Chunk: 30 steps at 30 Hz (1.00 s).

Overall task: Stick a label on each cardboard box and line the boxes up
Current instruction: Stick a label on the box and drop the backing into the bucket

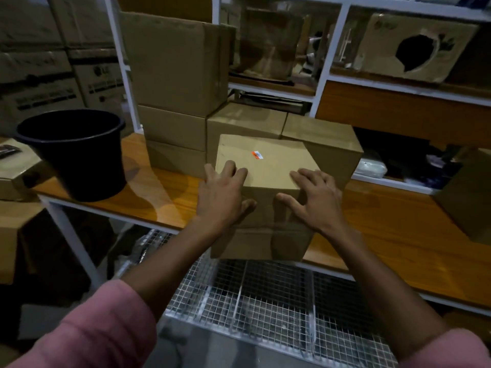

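A plain cardboard box [268, 168] sits at the front edge of the wooden table [148, 192], its front hanging slightly over the edge. A small orange and white label [257, 154] is stuck on its top face. My left hand [221, 197] grips the box's near left top corner, fingers on the top and thumb on the front face. At the near right corner my right hand [314, 199] holds the box the same way. Behind it stand two low boxes [245, 120] [322, 139] side by side, and a stack of boxes [172, 107] to the left.
A black plastic bucket [77, 152] stands on the table at the left. White metal shelving [326, 57] with more cartons rises behind. A wire mesh rack [255, 296] lies below the table edge. Another carton [470, 195] sits at the right.
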Each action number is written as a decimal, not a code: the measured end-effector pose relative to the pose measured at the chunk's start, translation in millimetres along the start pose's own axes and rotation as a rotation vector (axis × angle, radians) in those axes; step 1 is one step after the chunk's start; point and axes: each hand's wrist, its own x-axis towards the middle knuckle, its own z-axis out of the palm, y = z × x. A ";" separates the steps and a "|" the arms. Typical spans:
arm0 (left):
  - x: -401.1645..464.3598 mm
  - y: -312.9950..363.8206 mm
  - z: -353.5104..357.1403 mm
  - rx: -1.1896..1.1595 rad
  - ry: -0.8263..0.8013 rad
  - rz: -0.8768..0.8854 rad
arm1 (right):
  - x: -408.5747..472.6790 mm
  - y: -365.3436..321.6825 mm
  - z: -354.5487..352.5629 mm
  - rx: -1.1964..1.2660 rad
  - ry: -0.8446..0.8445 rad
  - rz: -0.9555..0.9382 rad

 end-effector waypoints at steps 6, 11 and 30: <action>9.5 -3.7 4.3 0.024 0.005 -0.007 | 17.2 -10.9 -8.0 0.001 0.006 0.086; 18.8 -10.6 12.4 0.031 -0.004 0.026 | 52.5 -37.6 -4.9 0.071 0.057 -0.012; 99.4 -26.0 17.2 -0.190 -0.076 -0.076 | 145.9 -45.7 22.6 0.177 -0.052 -0.130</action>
